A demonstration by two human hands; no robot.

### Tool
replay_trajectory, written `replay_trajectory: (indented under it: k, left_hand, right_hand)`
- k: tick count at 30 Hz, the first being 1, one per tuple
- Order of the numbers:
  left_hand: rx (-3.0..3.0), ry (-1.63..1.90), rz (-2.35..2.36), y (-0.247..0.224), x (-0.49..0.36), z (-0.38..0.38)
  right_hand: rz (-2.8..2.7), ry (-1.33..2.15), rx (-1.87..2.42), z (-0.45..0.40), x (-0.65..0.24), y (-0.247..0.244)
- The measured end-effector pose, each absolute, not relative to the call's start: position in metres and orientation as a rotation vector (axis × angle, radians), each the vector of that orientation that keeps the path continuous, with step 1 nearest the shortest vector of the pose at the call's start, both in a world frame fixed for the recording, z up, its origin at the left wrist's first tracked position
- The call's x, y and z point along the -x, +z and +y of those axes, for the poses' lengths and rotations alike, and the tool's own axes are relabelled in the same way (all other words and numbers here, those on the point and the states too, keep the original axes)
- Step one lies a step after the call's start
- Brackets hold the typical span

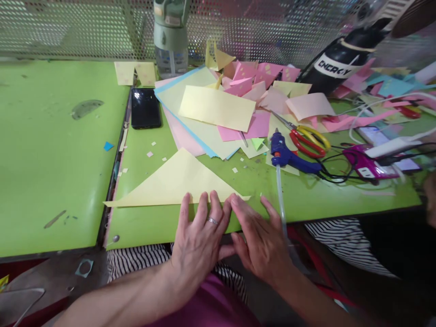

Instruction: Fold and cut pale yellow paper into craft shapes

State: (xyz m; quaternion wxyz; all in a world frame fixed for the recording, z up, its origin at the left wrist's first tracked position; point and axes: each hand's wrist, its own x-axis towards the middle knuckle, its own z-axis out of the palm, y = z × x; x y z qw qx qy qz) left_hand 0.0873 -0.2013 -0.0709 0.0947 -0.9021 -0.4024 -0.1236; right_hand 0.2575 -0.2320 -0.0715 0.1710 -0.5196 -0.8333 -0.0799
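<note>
A pale yellow sheet of paper point(180, 179), folded into a wide triangle, lies on the green table point(146, 225) with its long edge towards me. My left hand point(200, 227) rests flat, its outstretched fingertips on the middle of that folded edge; a ring is on one finger. Close beside it, my right hand point(259, 238) has its fingers stretched out, the foremost fingertip at the right part of the same edge. A narrow strip of paper sticks out at both ends of the triangle.
Behind the triangle lie a phone point(146, 108), stacked coloured sheets point(204, 86) and pink paper pieces point(259, 75). To the right are a blue glue gun point(289, 156), scissors point(308, 143), cables and a power strip point(366, 163). A water bottle point(170, 41) and black bottle point(335, 63) stand behind.
</note>
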Motion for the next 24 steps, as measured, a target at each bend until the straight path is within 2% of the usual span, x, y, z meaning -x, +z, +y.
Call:
replay_trajectory:
  k: [12,21,24]
  left_hand:
    - [2.665,-0.293,-1.349,-0.073,-0.073,-0.202]
    - [2.545,-0.212,-1.537,-0.064,-0.04,-0.201]
    - [2.466,-0.216,-1.61,-0.065,-0.027,-0.203]
  right_hand:
    - [-2.416,-0.448,1.561,-0.226,-0.246,-0.069]
    - [-2.329,-0.419,1.568,-0.223,-0.245,-0.078]
    - [-2.296,-0.295,1.56,-0.224,-0.25,-0.088]
